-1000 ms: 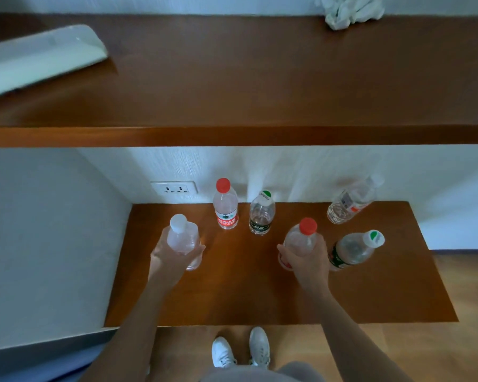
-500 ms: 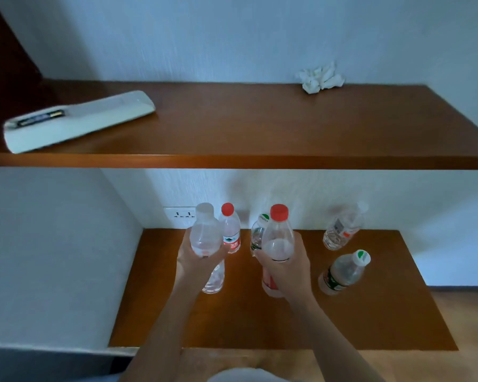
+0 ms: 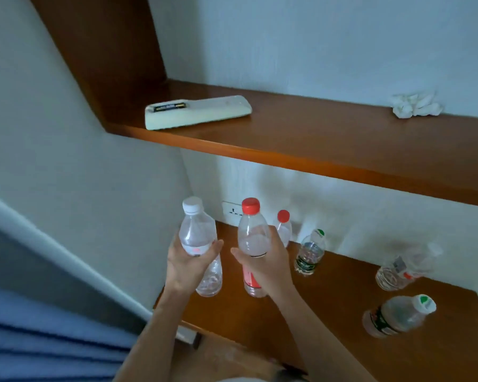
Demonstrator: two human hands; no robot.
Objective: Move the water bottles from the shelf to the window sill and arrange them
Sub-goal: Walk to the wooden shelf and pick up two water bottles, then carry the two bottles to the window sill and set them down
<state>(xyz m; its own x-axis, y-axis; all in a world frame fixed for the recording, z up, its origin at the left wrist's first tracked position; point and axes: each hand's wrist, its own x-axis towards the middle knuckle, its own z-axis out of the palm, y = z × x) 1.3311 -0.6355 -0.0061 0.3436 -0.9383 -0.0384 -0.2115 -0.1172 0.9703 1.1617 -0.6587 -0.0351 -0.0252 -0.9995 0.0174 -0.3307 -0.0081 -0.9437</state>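
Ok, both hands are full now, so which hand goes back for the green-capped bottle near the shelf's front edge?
Right hand, probably, once emptied: that green-capped bottle sits on its side of the shelf; the left hand would have to cross over.

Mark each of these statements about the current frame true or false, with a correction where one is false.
1. Both hands hold a bottle. True: the left hand grips the white-capped bottle and the right hand grips the red-capped bottle.
2. The two held bottles rest on the lower shelf. False: both are lifted clear of the lower shelf.
3. Four bottles remain on the lower shelf. True: a small red-capped bottle, a green-capped bottle, a clear bottle and another green-capped one.
4. The upper shelf holds bottles. False: the upper shelf carries a white remote and a crumpled tissue.
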